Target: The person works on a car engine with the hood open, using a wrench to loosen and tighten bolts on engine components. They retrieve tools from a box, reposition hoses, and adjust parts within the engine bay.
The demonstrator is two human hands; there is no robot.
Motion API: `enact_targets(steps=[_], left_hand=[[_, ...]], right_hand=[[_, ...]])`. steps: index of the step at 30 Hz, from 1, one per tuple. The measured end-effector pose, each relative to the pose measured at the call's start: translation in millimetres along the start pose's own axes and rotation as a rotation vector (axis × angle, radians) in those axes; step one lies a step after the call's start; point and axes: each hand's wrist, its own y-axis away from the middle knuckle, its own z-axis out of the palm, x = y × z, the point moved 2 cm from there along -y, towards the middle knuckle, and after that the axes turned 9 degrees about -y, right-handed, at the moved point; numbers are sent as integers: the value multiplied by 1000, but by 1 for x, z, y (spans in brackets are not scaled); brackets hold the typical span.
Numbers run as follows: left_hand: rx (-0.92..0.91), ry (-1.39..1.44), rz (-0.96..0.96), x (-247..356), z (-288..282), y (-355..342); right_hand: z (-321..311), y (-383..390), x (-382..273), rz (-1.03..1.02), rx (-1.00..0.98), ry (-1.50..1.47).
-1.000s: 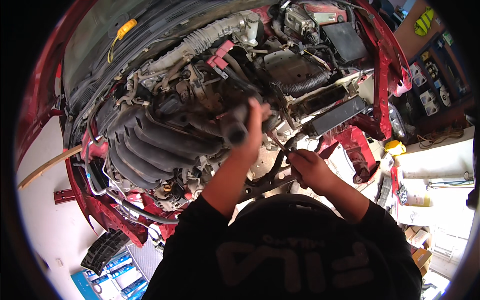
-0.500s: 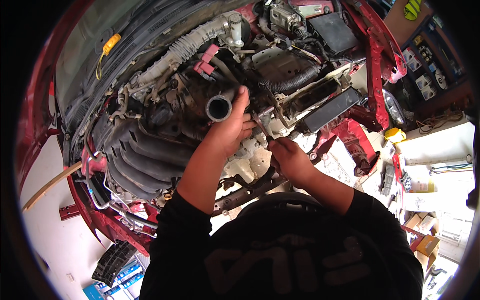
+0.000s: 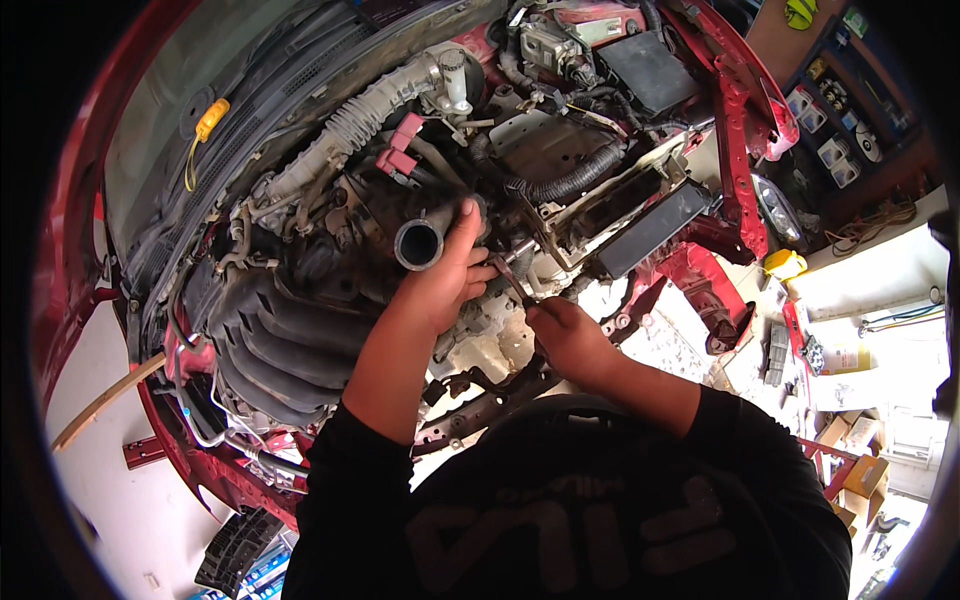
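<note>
In the engine bay, my left hand point(image 3: 447, 272) is closed around a black rubber hose point(image 3: 418, 246), whose round open end faces up. Its thumb lies straight along the hose's side, while the other fingers curl beside the head of a metal ratchet point(image 3: 514, 283). My right hand point(image 3: 568, 338) grips the ratchet's handle, just in front of my body. By the ratchet head is a shiny cylindrical piece like a socket point(image 3: 521, 248); what it sits on is hidden. The ribbed black engine cover point(image 3: 285, 335) lies left of my left forearm.
A grey corrugated intake duct point(image 3: 350, 135) and a pink-red connector point(image 3: 400, 150) lie beyond the hose. Right of them are a black ribbed conduit point(image 3: 580, 180), a black box lid point(image 3: 648, 70) and a long black panel point(image 3: 655, 230). A wooden stick point(image 3: 105, 402) stands at left.
The whole view has shifted slightly, so the bay and both hands appear lower and a little left. Both grips are the same, on the hose and the ratchet.
</note>
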Motion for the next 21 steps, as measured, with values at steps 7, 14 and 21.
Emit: enact_targets(steps=[7, 14, 21], left_hand=[[56, 151, 41, 5, 6, -1], [98, 171, 110, -5, 6, 0], [244, 197, 187, -13, 6, -5]], right_hand=[[1, -4, 3, 53, -2, -109], [4, 9, -37, 56, -19, -185], [19, -3, -80, -188, -156, -292]])
